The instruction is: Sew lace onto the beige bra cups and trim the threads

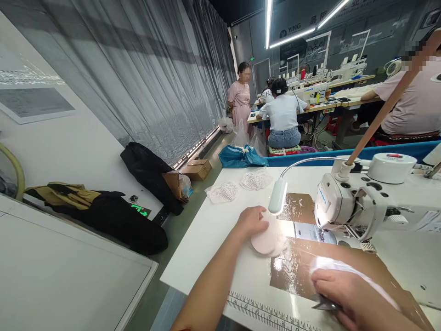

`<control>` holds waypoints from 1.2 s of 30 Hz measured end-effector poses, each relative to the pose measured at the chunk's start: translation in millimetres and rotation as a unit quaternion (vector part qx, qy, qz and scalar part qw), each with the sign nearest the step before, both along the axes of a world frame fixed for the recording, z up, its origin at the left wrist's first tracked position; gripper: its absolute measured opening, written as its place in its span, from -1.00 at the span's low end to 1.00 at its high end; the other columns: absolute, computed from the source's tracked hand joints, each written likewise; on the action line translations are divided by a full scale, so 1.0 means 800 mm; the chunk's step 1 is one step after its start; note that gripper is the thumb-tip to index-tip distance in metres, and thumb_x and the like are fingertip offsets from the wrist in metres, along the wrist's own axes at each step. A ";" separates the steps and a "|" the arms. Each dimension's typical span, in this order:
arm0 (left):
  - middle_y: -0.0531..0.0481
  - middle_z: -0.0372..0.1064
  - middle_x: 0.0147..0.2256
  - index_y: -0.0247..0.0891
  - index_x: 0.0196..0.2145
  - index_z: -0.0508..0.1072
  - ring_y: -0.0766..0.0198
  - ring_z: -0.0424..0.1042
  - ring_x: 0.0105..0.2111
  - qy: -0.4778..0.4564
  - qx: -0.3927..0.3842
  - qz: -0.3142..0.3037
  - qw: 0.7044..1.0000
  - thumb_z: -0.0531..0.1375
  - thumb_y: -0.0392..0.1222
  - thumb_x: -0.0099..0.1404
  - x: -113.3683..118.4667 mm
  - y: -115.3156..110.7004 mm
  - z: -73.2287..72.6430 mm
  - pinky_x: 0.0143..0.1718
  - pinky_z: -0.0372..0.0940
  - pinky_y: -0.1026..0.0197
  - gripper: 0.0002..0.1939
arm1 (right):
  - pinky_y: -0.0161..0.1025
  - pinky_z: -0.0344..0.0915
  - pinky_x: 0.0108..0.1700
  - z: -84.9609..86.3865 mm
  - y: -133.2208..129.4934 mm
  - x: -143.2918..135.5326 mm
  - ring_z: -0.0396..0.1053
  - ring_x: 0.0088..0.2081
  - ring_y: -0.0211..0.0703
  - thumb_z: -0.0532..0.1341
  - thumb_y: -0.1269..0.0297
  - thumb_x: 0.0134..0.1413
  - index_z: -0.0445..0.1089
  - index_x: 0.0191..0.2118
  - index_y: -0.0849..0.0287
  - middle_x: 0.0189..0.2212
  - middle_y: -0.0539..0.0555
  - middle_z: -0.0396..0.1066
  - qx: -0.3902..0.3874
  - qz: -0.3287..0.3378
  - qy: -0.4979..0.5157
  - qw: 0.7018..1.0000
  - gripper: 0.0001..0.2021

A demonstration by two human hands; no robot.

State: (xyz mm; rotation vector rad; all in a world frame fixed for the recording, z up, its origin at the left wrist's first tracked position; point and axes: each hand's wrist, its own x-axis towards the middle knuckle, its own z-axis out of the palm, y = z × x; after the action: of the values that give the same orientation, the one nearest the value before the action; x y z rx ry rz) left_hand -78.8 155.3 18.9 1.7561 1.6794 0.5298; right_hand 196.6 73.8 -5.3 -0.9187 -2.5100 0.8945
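My left hand (253,221) is closed on the edge of a pale pink, round fabric pad (268,241), which lies on the white sewing table left of the machine. Metal thread snips (324,304) stick out from under my right hand (339,292), held in its curled fingers. The same hand pinches a strip of white fabric (330,264), slightly blurred, that trails off to the right over the brown tape. Behind both hands stands a white sewing machine (336,200), its needle area lit by a small lamp (278,196).
Two bundles of white lacy pieces, the nearer bundle (222,192) and the farther bundle (255,179), lie at the table's back left. A printed ruler (268,317) runs along the front edge. A blue bag (241,156) sits beyond. Other people work at machines farther back.
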 end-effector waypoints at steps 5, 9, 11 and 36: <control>0.16 0.03 -0.59 -0.28 -0.60 0.26 0.38 0.09 -0.53 -0.117 -0.065 -0.075 0.988 0.26 -0.20 0.03 0.014 -0.021 -0.014 -0.50 0.00 0.30 -0.77 | -0.23 0.25 -0.34 0.001 0.009 0.042 0.35 -0.40 -0.10 0.10 0.49 -0.10 0.30 -0.48 0.05 -0.48 -0.04 0.39 -0.095 -0.030 -0.087 0.991 -0.84; 0.12 0.13 -0.52 -0.29 -0.52 0.29 0.37 0.16 -0.49 -0.219 -0.101 -0.113 0.964 0.25 -0.10 0.09 0.027 -0.032 -0.017 -0.47 0.07 0.32 -0.76 | -0.11 0.35 -0.10 -0.002 0.027 0.036 0.43 -0.16 0.05 0.16 0.04 0.15 0.45 -0.20 0.04 -0.25 0.08 0.50 -0.200 -0.142 0.058 0.968 -0.76; 0.09 0.18 -0.49 -0.31 -0.47 0.33 0.35 0.22 -0.46 -0.257 -0.116 -0.124 0.951 0.25 -0.05 0.09 0.032 -0.034 -0.017 -0.43 0.13 0.31 -0.74 | -0.04 0.32 0.04 -0.007 0.036 0.020 0.40 0.00 0.13 0.25 -0.08 0.05 0.44 -0.02 0.08 -0.07 0.15 0.49 -0.210 -0.177 0.113 0.955 -0.55; 0.02 0.50 -0.32 -0.29 -0.31 0.58 0.27 0.43 -0.29 -0.304 -0.174 -0.198 0.916 0.41 0.01 0.07 0.070 -0.041 -0.025 -0.23 0.28 0.28 -0.67 | -0.17 0.26 -0.28 -0.018 0.024 -0.002 0.34 -0.30 -0.06 0.09 -0.11 0.22 0.42 -0.23 0.13 -0.36 0.05 0.40 -0.237 -0.145 0.174 0.945 -0.61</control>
State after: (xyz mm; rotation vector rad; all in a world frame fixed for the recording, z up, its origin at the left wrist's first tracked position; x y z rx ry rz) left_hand -23.1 122.3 -1.2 1.4145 0.8890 0.4845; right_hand 195.1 93.0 -19.5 -1.1160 -1.8323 1.4431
